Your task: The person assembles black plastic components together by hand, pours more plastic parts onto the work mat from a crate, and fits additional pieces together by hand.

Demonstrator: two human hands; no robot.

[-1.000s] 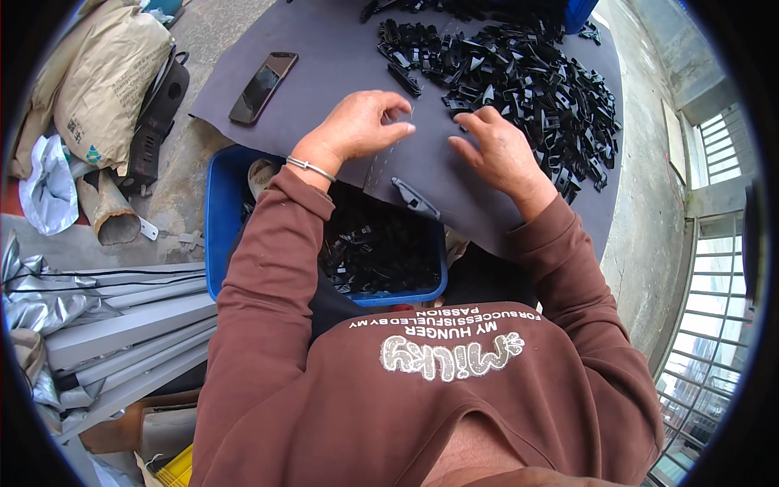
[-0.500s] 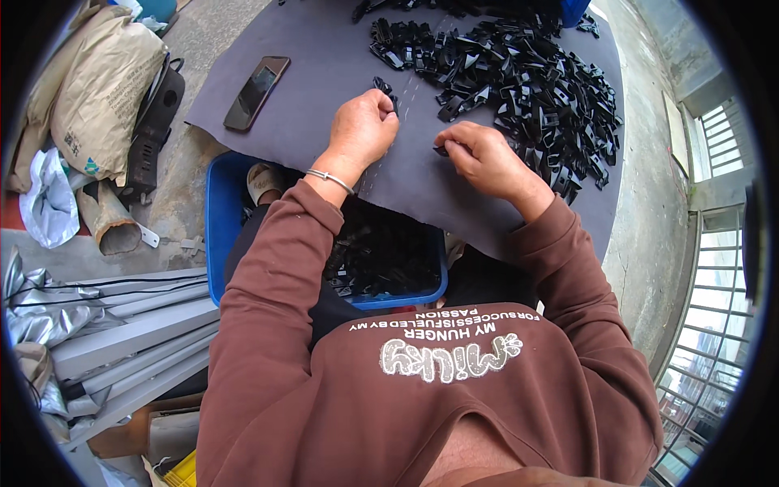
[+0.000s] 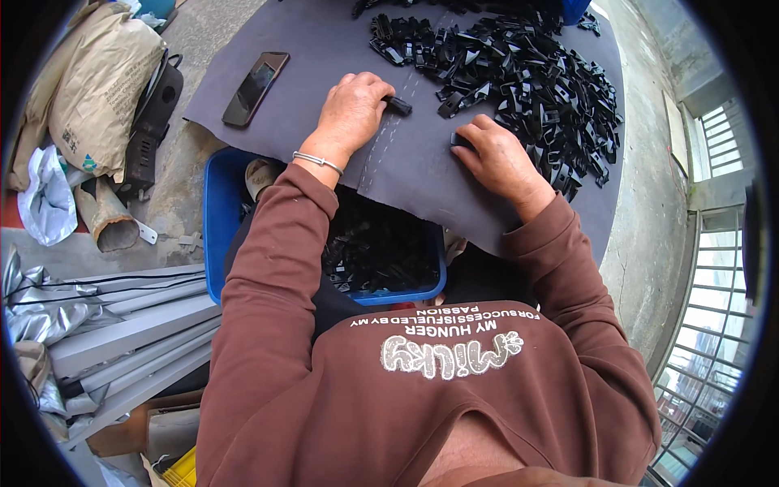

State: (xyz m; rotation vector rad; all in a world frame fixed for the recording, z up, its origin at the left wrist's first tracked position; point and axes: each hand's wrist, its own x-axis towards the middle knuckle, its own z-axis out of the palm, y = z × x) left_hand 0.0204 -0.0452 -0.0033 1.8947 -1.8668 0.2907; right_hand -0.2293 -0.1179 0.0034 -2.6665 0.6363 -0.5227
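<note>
My left hand [image 3: 351,109] rests on the dark grey sheet [image 3: 324,49] with its fingers closed on a small black plastic part [image 3: 398,105]. My right hand [image 3: 495,158] lies palm down further right, fingers curled on another black part [image 3: 459,140] at the edge of a large heap of black plastic parts [image 3: 527,65]. A silver bracelet sits on my left wrist. Below the sheet, between my arms, a blue tub [image 3: 217,219] holds many of the same black parts [image 3: 377,252].
A dark phone [image 3: 255,77] lies on the sheet's left part. On the concrete floor at left are a brown paper sack [image 3: 97,81], a black bracket, a white bag and grey metal profiles [image 3: 122,325]. A window grille is at right.
Both hands moved forward from the sheet's near edge toward the heap. Each now grips a black part; a second ago they lay near the tub.
</note>
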